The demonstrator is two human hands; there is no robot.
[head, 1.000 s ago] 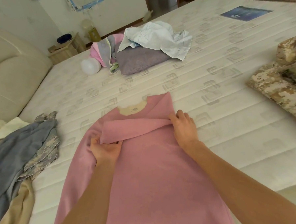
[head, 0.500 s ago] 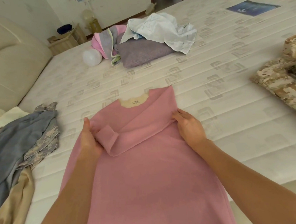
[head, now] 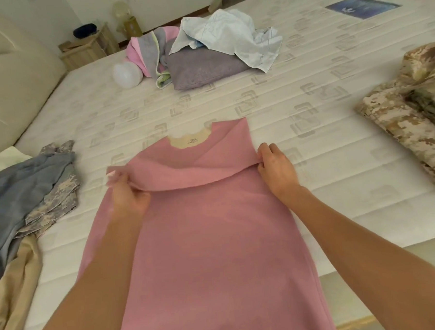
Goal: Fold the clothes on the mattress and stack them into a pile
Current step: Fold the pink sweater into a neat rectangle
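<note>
On the mattress (head: 298, 140), pink top (head: 215, 240) lies lengthwise, collar pointing away.

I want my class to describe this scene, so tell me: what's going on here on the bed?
A person is folding a pink top spread flat on the mattress. The left hand grips the end of a sleeve folded across the chest, and the right hand pinches the fold at the opposite edge. Unfolded clothes lie to the left, a camouflage garment to the right, and a loose heap farther back.
</note>
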